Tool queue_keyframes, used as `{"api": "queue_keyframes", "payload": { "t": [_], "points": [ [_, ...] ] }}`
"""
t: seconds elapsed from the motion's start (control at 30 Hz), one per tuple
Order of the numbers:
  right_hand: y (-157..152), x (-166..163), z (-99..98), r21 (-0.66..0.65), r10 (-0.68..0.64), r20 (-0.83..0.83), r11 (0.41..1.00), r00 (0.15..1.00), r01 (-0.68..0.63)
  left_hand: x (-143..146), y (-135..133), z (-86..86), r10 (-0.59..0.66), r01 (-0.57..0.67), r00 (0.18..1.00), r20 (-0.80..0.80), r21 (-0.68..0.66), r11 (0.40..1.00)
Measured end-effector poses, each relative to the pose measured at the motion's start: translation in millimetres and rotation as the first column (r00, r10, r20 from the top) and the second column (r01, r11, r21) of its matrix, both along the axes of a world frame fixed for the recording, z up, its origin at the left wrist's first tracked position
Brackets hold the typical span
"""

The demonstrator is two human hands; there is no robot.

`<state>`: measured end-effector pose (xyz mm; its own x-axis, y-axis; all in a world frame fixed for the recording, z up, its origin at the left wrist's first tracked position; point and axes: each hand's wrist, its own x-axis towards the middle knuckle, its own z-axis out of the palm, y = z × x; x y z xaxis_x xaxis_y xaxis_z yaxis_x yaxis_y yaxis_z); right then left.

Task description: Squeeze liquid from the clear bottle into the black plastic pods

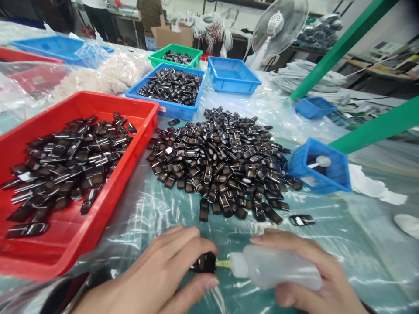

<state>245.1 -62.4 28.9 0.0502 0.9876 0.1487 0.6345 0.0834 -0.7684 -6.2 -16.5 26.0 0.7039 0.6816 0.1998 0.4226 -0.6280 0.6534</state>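
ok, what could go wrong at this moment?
The left hand pinches one small dark pod by its end against the squeeze bottle nozzle in the right hand. The pod could slip, or liquid could overflow onto fingers and the plastic sheet. The loose pod pile sits close to any drips.

Small dark glossy pod [204, 263] pinched at the table's near edge, lying sideways, its end touching the yellow nozzle of a translucent squeeze bottle [278, 267] held horizontal.

Head-worn view, forward and down — close over worktable [327, 244]
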Motion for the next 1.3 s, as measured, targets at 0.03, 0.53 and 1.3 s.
{"api": "queue_keyframes", "payload": {
  "t": [0.03,0.53,1.3],
  "points": [
    [-0.3,-0.2,0.3,0.002,-0.004,0.006,1.0,1.0,0.004,-0.4,0.1,-0.5,0.002,-0.002,1.0,0.005,0.004,1.0],
    [14.1,2.1,0.6,-0.005,0.075,-0.152,0.997,0.985,-0.076,-1.1,-0.8,-4.1,0.076,-0.07,0.996,0.05,-0.125,0.99],
    [5.3,-11.2,-17.8,0.072,0.053,0.159,0.995,0.986,-0.066,5.7,-6.4,-11.1,0.312,-0.279,0.945,0.099,-0.251,0.927]
  ]
}}
